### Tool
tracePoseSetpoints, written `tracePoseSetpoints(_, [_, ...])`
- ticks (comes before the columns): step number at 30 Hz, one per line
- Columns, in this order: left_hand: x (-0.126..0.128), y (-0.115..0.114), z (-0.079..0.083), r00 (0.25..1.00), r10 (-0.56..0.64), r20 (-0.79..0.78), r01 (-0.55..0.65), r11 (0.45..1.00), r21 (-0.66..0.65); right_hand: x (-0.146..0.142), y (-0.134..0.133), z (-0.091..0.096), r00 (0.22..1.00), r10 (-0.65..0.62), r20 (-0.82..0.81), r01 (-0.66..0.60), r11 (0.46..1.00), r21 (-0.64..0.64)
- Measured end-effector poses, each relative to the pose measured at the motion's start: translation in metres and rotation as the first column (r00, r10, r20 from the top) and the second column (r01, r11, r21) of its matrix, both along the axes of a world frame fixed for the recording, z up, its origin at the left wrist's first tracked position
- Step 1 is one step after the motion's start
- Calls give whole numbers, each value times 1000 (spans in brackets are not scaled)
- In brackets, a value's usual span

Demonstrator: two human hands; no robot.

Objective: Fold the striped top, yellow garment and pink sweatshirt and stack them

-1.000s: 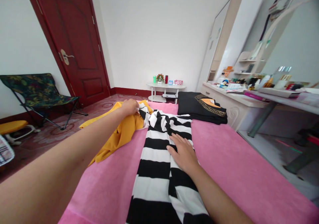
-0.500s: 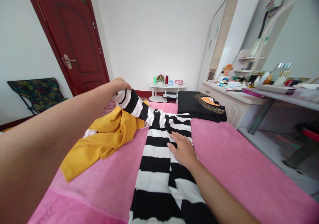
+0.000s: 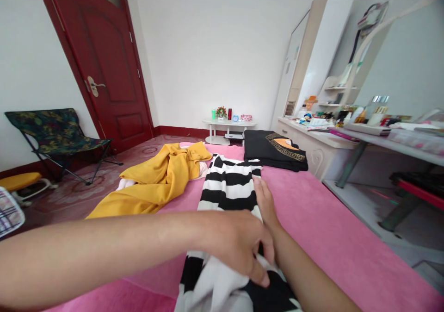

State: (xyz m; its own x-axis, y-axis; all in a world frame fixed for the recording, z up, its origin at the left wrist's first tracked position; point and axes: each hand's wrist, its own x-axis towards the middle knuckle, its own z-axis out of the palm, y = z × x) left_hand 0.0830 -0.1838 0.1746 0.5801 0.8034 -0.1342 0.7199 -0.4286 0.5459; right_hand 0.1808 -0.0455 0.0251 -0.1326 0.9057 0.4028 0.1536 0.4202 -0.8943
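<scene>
A black-and-white striped garment [image 3: 227, 184] lies lengthwise on the pink bed cover [image 3: 333, 233]. My left hand [image 3: 239, 245] reaches across its near end, fingers closed on a bunched fold of the striped cloth. My right hand [image 3: 265, 200] lies flat along the garment's right edge, fingers stretched out and pointing away from me. The left hand partly covers my right wrist.
A crumpled yellow garment [image 3: 156, 182] lies left of the striped one. A folded black garment [image 3: 274, 149] sits at the bed's far end. A folding chair [image 3: 55, 131] and red door [image 3: 104, 62] are at left, a cluttered desk [image 3: 347, 138] at right, a small white table [image 3: 229, 124] beyond.
My left hand carried the striped sleeve from the far left, above the yellow garment, back across to the near end. My right hand slid slightly farther along the garment's right edge.
</scene>
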Motion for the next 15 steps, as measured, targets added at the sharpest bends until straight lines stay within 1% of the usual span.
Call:
tracePoseSetpoints(1, [1,-5,-15,999,-25,-36,22,997,-71,0,1,-1,1000,2,-8,-2,1000,-2])
tracePoseSetpoints(2, [0,-7,-26,998,-35,-47,27,989,-146,-1,2,-2,1000,9,-22,-9,1000,-13])
tracePoseSetpoints(3, [-2,-7,-34,999,-36,-36,26,971,-238,-2,4,-4,999,24,-42,-26,999,-33])
tracePoseSetpoints(4, [-4,-5,-39,999,-32,0,30,938,-344,-3,6,-6,997,50,-67,-54,997,-59])
tracePoseSetpoints(6, [-11,5,-42,994,3,106,55,841,-538,-4,9,-9,987,111,-116,-122,989,-88])
tracePoseSetpoints(7, [-15,12,-43,987,37,155,61,813,-578,-4,10,-10,983,126,-132,-138,987,-85])
tracePoseSetpoints(8, [-20,22,-44,977,85,193,37,832,-554,-5,11,-11,983,125,-134,-136,988,-76])
tracePoseSetpoints(9, [-25,33,-47,965,148,218,-35,892,-451,-4,11,-11,987,111,-120,-120,990,-71])
tracePoseSetpoints(10, [-32,45,-51,947,221,234,-154,950,-272,-4,11,-11,991,89,-96,-96,993,-69])
tracePoseSetpoints(11, [-40,59,-58,921,299,251,-297,954,-44,-4,11,-11,995,70,-65,-75,994,-74])
tracePoseSetpoints(12, [-49,73,-67,885,380,270,-434,883,179,-4,10,-10,998,60,-31,-62,995,-78])
tracePoseSetpoints(13, [-59,88,-76,843,455,288,-535,769,349,-4,9,-10,998,59,5,-58,995,-77])
tracePoseSetpoints(14, [-70,102,-86,794,522,312,-607,656,449,-4,9,-9,997,58,43,-55,996,-70])
tracePoseSetpoints(15, [-80,115,-97,741,579,339,-667,578,471,-4,8,-8,995,56,80,-51,997,-61])
